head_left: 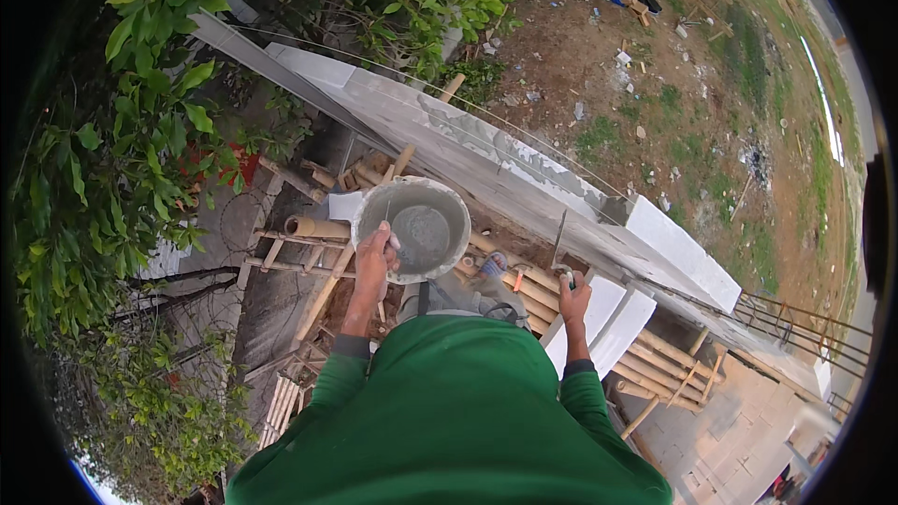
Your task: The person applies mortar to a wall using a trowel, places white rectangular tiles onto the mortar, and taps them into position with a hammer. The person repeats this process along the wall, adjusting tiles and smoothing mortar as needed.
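Left hand (377,252): yours, fingers hooked over the near-left rim of a round grey mortar-smeared bucket (412,192), which stood in front of your body, tilted so that its inside faced up toward you; grey wet mortar (421,234) lay in its bottom. Right hand (574,296): yours, clenched on the handle of a thin-bladed metal trowel (559,238), blade pointing away from you, well apart from the bucket. Two smooth white rectangular blocks (597,313) lay just beside that hand, near round tan bamboo poles (538,295). Beyond ran a pale block wall (421,140), grey mortar patched along its top.
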The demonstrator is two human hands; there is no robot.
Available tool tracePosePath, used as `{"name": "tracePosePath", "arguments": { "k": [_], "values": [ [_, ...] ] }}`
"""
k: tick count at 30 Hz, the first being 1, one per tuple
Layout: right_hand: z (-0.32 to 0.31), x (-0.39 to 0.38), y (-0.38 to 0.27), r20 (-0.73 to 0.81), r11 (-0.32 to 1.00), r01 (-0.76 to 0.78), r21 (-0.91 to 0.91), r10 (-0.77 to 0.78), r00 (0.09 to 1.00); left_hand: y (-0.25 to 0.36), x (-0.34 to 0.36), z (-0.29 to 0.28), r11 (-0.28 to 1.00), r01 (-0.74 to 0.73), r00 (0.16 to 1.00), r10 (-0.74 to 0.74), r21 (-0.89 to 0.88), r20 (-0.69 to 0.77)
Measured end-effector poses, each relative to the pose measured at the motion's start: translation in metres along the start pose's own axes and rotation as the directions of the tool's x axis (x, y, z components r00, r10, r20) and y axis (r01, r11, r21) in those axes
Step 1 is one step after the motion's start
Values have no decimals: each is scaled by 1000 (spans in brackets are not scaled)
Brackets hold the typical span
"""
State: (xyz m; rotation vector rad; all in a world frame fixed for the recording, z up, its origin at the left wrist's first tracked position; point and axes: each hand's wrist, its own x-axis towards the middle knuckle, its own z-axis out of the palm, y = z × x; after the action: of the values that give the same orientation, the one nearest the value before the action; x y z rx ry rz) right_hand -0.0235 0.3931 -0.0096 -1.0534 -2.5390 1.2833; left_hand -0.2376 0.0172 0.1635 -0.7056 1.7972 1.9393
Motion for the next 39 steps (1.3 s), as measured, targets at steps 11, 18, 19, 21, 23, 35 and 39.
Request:
{"name": "tracePosePath", "arguments": {
  "k": [11,18,19,21,23,35,39],
  "values": [
    [152,27,-206,676,802,500,-327,-171,717,-19,105,-49,994,37,996,-45,102,75],
    [178,36,-140,601,878,272,-393,21,799,-168,237,-121,892,60,976,-146,448,160],
    [176,31,-126,567,901,234,-364,16,824,-183,260,-123,858,92,966,-200,505,164],
    [164,22,-105,567,889,189,-418,92,819,-231,318,-139,840,166,949,-278,517,146],
    [148,4,-85,452,953,113,-281,27,892,-296,381,-162,873,260,941,-326,412,96],
    [67,-255,76,195,472,-833,-289,881,431,-283,467,-183,604,640,694,-720,475,-20],
    [102,-280,15,248,264,-959,-103,941,232,-295,510,-204,610,656,652,-755,443,74]
  ]
}}
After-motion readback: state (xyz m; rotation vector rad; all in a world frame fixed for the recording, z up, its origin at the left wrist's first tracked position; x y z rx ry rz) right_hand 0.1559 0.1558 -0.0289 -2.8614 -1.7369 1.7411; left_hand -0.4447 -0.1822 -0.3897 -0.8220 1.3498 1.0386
